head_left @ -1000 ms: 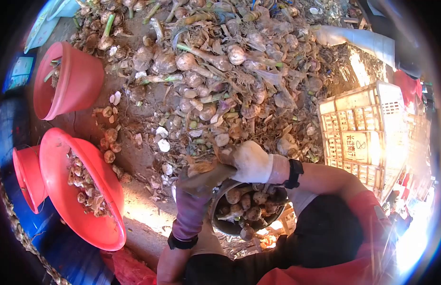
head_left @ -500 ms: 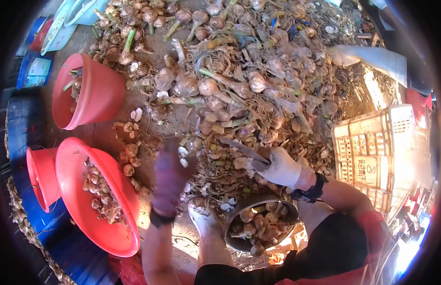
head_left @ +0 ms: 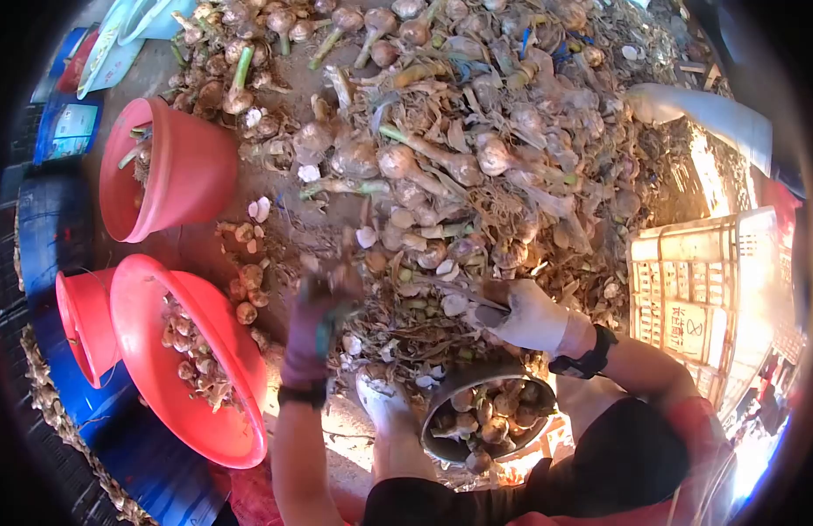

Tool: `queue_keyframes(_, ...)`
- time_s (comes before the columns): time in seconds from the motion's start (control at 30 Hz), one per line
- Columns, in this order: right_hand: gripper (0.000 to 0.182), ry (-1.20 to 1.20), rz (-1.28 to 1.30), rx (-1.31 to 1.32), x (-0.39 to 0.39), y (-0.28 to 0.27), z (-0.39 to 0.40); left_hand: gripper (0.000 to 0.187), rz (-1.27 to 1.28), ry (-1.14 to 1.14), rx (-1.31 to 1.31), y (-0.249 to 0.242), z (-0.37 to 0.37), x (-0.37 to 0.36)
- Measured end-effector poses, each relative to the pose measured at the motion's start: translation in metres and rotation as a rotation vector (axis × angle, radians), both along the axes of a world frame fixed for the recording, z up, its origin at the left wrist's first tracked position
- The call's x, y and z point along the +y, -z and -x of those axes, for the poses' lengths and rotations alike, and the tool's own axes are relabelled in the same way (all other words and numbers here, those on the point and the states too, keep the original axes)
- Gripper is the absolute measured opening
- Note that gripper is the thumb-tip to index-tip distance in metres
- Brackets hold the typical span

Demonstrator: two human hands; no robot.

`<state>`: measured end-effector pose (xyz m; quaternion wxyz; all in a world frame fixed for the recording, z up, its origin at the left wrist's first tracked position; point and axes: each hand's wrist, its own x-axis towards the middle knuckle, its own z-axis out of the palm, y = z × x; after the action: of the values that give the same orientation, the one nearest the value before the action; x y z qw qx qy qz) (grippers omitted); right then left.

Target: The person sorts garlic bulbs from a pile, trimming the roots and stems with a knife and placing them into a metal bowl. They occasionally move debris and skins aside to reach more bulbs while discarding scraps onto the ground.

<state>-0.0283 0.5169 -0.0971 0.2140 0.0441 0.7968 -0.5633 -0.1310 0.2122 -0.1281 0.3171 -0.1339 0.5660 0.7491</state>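
Observation:
My right hand (head_left: 531, 317), in a white glove with a black watch at the wrist, is closed around a knife (head_left: 459, 287), its blade pointing left over the trimmings. To the left, my left hand (head_left: 314, 331) wears a purple glove and is smeared by motion. A brownish blur at its fingertips could be garlic, but I cannot make it out. Both hands are above cut garlic stalks and peel (head_left: 406, 329). Below them, a dark bowl (head_left: 437, 394) holds garlic bulbs (head_left: 494, 428). Beyond the hands lies a large heap of garlic with stalks (head_left: 415, 167).
On the left are a red basin (head_left: 248, 438) with garlic, a smaller red bucket (head_left: 86, 324) and a pink tub (head_left: 200, 171). A yellowish plastic crate (head_left: 687, 298) stands at right. Another person's pale sleeve (head_left: 717, 114) reaches in at upper right.
The whole scene has shifted slightly right in view. My left hand has turned and come slightly lower, showing a greenish patch on the glove. My right hand still grips the knife.

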Motion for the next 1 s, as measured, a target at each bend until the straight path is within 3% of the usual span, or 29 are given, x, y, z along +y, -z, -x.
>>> queue_keyframes(0.07, 0.019, -0.034, 0.002, -0.015, -0.006, -0.009, 0.000, 0.057, -0.053, -0.015, -0.022, -0.022, -0.050, 0.007)
queue_keyframes(0.1, 0.019, -0.032, -0.010, -0.018, -0.010, -0.010, 0.005, 0.059, -0.381, -0.108, -0.248, -0.033, -0.064, 0.010)
queue_keyframes(0.23, 0.027, -0.122, -0.158, 0.032, -0.029, -0.018, 0.002, 0.045, -0.428, -0.250, -0.311, -0.047, -0.103, 0.042)
queue_keyframes(0.3, 0.028, -0.274, -0.193, 0.217, -0.031, -0.032, 0.010, 0.050, -0.243, -0.193, -0.260, -0.058, -0.108, 0.047)
queue_keyframes(0.33, 0.029, -0.296, -0.228, 0.103, -0.033, -0.034, 0.012, 0.050, -0.247, -0.195, -0.260, -0.066, -0.111, 0.048)
queue_keyframes(0.43, 0.019, -0.161, -0.402, 0.121, -0.026, 0.011, -0.005, 0.049, -0.280, -0.163, -0.116, -0.078, -0.115, 0.041)
queue_keyframes(0.47, 0.022, -0.086, -0.364, -0.101, -0.025, 0.006, -0.012, 0.054, -0.183, -0.139, -0.019, -0.066, -0.117, 0.032)
queue_keyframes(0.5, 0.022, -0.104, -0.360, -0.118, -0.027, -0.003, -0.015, 0.060, -0.075, -0.126, 0.047, -0.057, -0.128, 0.023)
queue_keyframes(0.53, 0.024, -0.172, -0.301, -0.140, -0.035, -0.013, -0.024, 0.065, 0.204, 0.150, 0.321, -0.054, -0.124, 0.021)
queue_keyframes(0.57, 0.027, -0.239, -0.261, -0.120, -0.037, -0.020, -0.018, 0.065, 0.201, 0.147, 0.326, -0.054, -0.119, 0.027)
queue_keyframes(0.63, 0.030, -0.309, -0.218, -0.107, -0.043, -0.037, -0.011, 0.065, -0.424, -0.063, -0.135, -0.068, -0.117, 0.040)
queue_keyframes(0.67, 0.030, -0.312, -0.181, -0.099, -0.045, -0.046, -0.007, 0.062, -0.270, -0.081, -0.137, -0.078, -0.115, 0.048)
queue_keyframes(0.7, 0.029, -0.315, -0.141, -0.092, -0.047, -0.052, -0.004, 0.062, -0.271, -0.083, -0.137, -0.076, -0.114, 0.047)
queue_keyframes(0.77, 0.029, -0.281, -0.150, -0.184, -0.048, -0.052, -0.005, 0.060, -0.093, -0.018, 0.018, -0.068, -0.112, 0.041)
queue_keyframes(0.83, 0.020, -0.376, -0.221, 0.128, -0.047, -0.047, -0.009, 0.059, 0.055, 0.063, 0.020, -0.062, -0.113, 0.029)
queue_keyframes(0.9, 0.021, -0.426, -0.262, 0.186, -0.050, -0.046, -0.012, 0.058, 0.203, 0.147, 0.027, -0.059, -0.115, 0.024)
queue_keyframes(0.97, 0.023, -0.466, -0.308, 0.248, -0.051, -0.049, -0.012, 0.059, 0.312, 0.275, 0.491, -0.063, -0.110, 0.030)
queue_keyframes(1.0, 0.023, -0.453, -0.324, 0.266, -0.051, -0.049, -0.012, 0.059, 0.311, 0.278, 0.490, -0.057, -0.116, 0.027)
